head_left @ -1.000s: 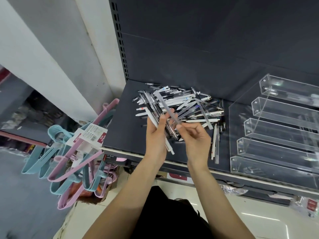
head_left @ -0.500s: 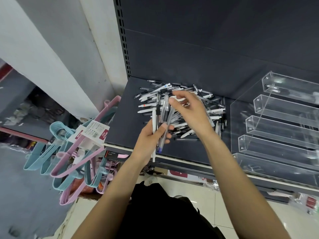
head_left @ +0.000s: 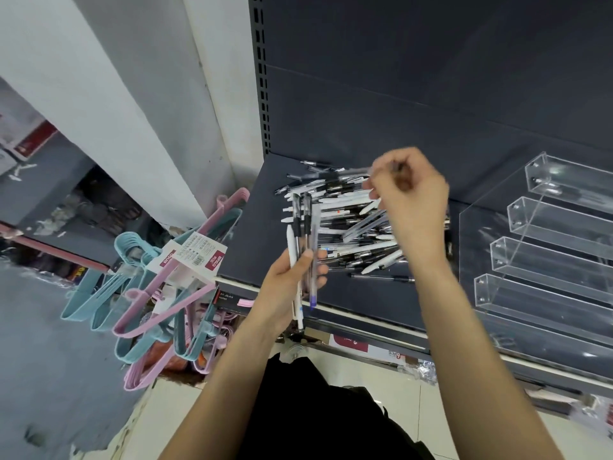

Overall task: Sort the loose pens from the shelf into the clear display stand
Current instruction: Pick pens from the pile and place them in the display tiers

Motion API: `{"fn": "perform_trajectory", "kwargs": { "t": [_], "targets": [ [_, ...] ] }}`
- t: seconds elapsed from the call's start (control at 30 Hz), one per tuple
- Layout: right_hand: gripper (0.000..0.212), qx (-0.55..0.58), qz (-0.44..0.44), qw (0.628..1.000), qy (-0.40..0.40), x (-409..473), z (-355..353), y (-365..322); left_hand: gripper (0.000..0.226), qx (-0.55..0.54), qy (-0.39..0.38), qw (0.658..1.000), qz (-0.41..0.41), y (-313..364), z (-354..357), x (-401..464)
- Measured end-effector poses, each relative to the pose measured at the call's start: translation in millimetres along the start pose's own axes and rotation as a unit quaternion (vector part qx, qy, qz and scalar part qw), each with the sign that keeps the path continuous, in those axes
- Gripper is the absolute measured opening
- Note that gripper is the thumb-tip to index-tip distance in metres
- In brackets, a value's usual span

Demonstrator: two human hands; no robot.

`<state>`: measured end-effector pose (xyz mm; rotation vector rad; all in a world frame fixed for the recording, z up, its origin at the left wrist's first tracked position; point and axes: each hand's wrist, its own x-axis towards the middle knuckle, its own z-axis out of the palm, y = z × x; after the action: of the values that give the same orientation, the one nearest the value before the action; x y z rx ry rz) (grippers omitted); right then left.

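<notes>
**Hands over the pen pile, stand waiting at the right**

Both hands work above the dark shelf [head_left: 252, 227]. Left hand [head_left: 288, 287] grips a small bundle of pens [head_left: 303, 247] upright near the shelf's front edge, thumb across the barrels; their lower tips poke out below the palm. Right hand [head_left: 409, 197] is raised over the loose pens [head_left: 345, 220], motion-blurred, fingers curled and pinching one clear pen [head_left: 361, 171] whose far end alone shows; the rest is hidden behind the fingers.

That hand and its forearm cover the right part of the pile, so its full extent cannot be made out. Clear display stand [head_left: 547, 260] sits on the shelf just right of the pile, cut off by the frame's right edge; its stepped troughs are hard to read through glare, and no pens are plainly seen in them. Pink and blue hangers [head_left: 146, 293] hang left of the shelf.
</notes>
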<state>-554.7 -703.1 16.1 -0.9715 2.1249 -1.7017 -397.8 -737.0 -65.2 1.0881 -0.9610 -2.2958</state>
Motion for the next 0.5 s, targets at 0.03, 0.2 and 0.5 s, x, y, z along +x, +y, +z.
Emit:
{"fn": "perform_trajectory", "kwargs": {
  "t": [0.03, 0.2, 0.5],
  "targets": [
    [0.009, -0.043, -0.024, 0.999, -0.001, -14, 3, 4, 0.02, -0.033, 0.006, 0.999, -0.001, 3, 1, 2],
    [0.006, -0.218, -0.144, 0.965, 0.026, -69, 27, 32, 0.027, -0.095, 0.019, 0.995, 0.011, 13, 17, 14],
    [0.008, -0.372, -0.193, 0.908, 0.016, -87, 36, 38, 0.023, -0.138, 0.053, 0.989, 0.028, 6, 38, 10]
  ]
}}
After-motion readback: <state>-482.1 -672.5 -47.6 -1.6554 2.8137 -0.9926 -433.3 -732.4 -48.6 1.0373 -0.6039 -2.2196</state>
